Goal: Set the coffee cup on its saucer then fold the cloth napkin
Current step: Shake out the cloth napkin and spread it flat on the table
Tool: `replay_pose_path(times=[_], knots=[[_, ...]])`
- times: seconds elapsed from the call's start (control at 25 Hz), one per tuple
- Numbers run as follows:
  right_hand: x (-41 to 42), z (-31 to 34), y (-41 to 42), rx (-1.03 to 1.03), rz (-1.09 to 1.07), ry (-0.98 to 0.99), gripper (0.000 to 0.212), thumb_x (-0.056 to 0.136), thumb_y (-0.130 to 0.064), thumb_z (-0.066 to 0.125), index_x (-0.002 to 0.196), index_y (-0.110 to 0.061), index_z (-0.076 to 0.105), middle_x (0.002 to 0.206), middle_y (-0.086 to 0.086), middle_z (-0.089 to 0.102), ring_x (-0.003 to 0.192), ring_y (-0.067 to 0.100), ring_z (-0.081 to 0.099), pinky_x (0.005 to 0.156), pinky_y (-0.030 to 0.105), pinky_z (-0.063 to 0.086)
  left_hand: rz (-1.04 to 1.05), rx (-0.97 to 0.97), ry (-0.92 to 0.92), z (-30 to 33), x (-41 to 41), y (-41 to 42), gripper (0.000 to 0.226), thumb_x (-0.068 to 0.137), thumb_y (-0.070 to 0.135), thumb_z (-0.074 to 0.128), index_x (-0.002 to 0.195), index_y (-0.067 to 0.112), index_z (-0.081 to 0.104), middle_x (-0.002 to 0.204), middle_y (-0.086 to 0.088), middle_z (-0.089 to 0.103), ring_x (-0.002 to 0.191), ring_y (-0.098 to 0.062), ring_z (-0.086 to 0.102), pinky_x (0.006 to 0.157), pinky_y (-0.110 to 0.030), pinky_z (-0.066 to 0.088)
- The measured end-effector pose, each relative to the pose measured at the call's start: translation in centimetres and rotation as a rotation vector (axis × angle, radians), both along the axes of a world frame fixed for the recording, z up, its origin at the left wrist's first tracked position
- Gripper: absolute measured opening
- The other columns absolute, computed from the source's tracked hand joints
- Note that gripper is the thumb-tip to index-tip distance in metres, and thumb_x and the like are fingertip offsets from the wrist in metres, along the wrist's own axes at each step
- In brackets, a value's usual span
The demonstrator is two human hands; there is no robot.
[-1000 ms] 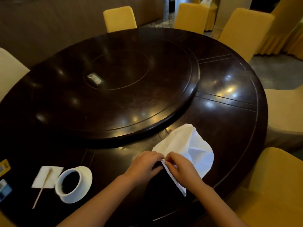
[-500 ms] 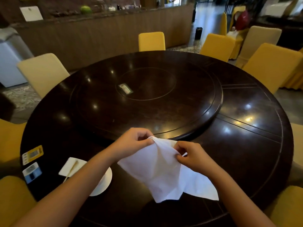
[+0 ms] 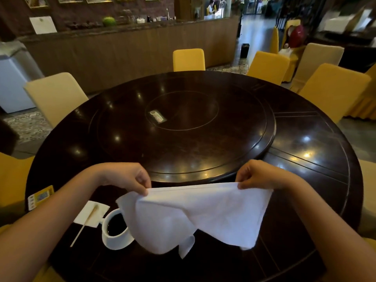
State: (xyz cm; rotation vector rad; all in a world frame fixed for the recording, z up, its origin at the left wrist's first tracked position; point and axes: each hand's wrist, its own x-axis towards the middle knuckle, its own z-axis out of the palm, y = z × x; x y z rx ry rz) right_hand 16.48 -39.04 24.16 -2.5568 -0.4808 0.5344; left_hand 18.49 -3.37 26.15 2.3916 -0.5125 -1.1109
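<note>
Your left hand (image 3: 130, 178) and right hand (image 3: 258, 176) each pinch a top corner of the one napkin (image 3: 203, 212), which hangs above the table (image 3: 305, 151) by the one cup (image 3: 116, 231). Keep the top edge tight, lay it flat clear of the coffee, then fold. The saucer is hidden, so I can't count it.

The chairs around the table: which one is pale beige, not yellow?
The chair at the table's far left, beside the grey cabinet. The others at the table wear yellow covers.
</note>
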Motion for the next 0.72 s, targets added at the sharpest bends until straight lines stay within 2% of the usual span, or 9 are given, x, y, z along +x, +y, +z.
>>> replay_pose_path(times=[0.08,0.16,0.28,0.36,0.44,0.56,0.64,0.72], knots=[[1.8,0.3,0.3,-0.034,-0.018,-0.135,0.005,0.082,-0.014,0.067,0.081,-0.015,0.072,0.059,-0.021,0.061,0.058,-0.004,0.054,0.053,0.002,0.033,-0.049,0.175,-0.171,-1.0,1.4,0.5,0.008,0.085,0.020,0.065,0.082,0.022,0.072,0.081,0.006,0.069,0.072,0.000,0.061,0.069,-0.017,0.047],[4.3,0.6,0.7,-0.043,-0.096,-0.322,0.009,0.083,-0.012,0.064,0.085,-0.009,0.073,0.078,-0.001,0.068,0.067,0.008,0.056,0.059,0.011,0.039,0.018,0.217,-0.321,-1.5,3.2,0.8,0.009,0.085,0.019,0.065,0.080,0.024,0.070,0.082,0.008,0.068,0.076,0.000,0.061,0.068,-0.018,0.048],[8.0,2.6,1.2,-0.032,-0.268,-0.551,0.014,0.084,-0.011,0.059,0.088,-0.009,0.071,0.088,0.010,0.070,0.079,0.025,0.062,0.068,0.032,0.050,0.375,0.154,-0.652,0.2,6.7,0.8,0.008,0.086,0.018,0.065,0.092,0.018,0.071,0.087,0.005,0.065,0.085,-0.010,0.058,0.073,-0.023,0.044],[9.8,5.1,1.3,-0.008,-0.339,-0.770,0.014,0.084,-0.010,0.057,0.088,-0.008,0.070,0.087,0.014,0.069,0.080,0.031,0.062,0.066,0.037,0.051,0.551,0.071,-0.837,3.2,8.7,0.3,0.014,0.089,0.016,0.062,0.099,0.011,0.070,0.093,-0.004,0.066,0.090,-0.016,0.058,0.076,-0.029,0.043],[10.8,8.1,1.2,0.012,-0.367,-1.015,0.012,0.084,-0.008,0.057,0.087,-0.004,0.068,0.084,0.016,0.066,0.078,0.033,0.059,0.063,0.038,0.049,0.547,-0.016,-1.110,6.7,9.4,-0.5,0.014,0.090,0.013,0.059,0.097,0.007,0.069,0.096,-0.011,0.067,0.092,-0.024,0.059,0.074,-0.031,0.041],[10.6,11.2,0.2,0.107,-0.382,-1.319,0.011,0.085,-0.006,0.056,0.081,0.000,0.063,0.077,0.017,0.062,0.074,0.032,0.055,0.058,0.032,0.038,0.421,-0.106,-1.595,10.1,8.2,-1.3,0.014,0.089,0.007,0.057,0.095,0.000,0.067,0.091,-0.018,0.065,0.085,-0.031,0.059,0.070,-0.030,0.038],[9.6,11.4,-0.9,0.145,-0.344,-1.453,0.011,0.086,-0.006,0.055,0.080,0.000,0.062,0.075,0.017,0.060,0.073,0.030,0.053,0.061,0.024,0.030,0.371,-0.128,-1.762,9.9,6.6,-1.5,0.013,0.090,0.005,0.057,0.097,-0.001,0.066,0.091,-0.019,0.065,0.084,-0.031,0.059,0.069,-0.031,0.042],[8.4,9.5,-2.0,0.110,-0.244,-1.496,0.011,0.089,-0.004,0.055,0.086,0.002,0.063,0.079,0.019,0.061,0.076,0.031,0.055,0.065,0.024,0.033,0.348,-0.137,-1.788,7.5,4.9,-1.4,0.013,0.091,0.006,0.056,0.098,-0.002,0.064,0.092,-0.019,0.064,0.086,-0.030,0.059,0.072,-0.033,0.045]])
